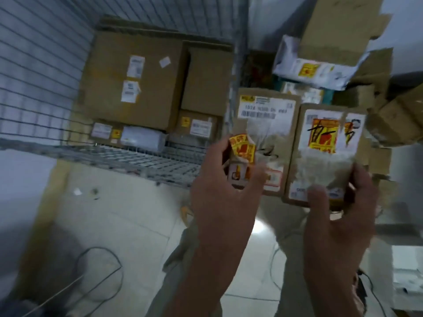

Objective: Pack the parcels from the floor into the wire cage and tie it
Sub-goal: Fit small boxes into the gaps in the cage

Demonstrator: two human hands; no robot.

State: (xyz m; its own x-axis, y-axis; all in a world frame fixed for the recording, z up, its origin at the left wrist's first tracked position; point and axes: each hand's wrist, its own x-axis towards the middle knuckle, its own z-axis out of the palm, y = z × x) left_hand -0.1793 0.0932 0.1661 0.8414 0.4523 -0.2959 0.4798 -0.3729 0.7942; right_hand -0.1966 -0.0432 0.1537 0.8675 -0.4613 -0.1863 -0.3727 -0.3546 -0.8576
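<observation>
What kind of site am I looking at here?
Probably a parcel sorting or courier depot: a wire cage loaded with labelled cardboard boxes, more parcels piled at right, and two barcoded parcels in hand.

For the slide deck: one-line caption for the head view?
Left hand and right hand each hold a labelled cardboard parcel beside the partly filled wire cage.

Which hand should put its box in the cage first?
Probably the left hand. The box it grips is on the side nearest the wire cage, whose opening lies to the left. The right hand holds its box farther away, so it would have to reach across.
</observation>
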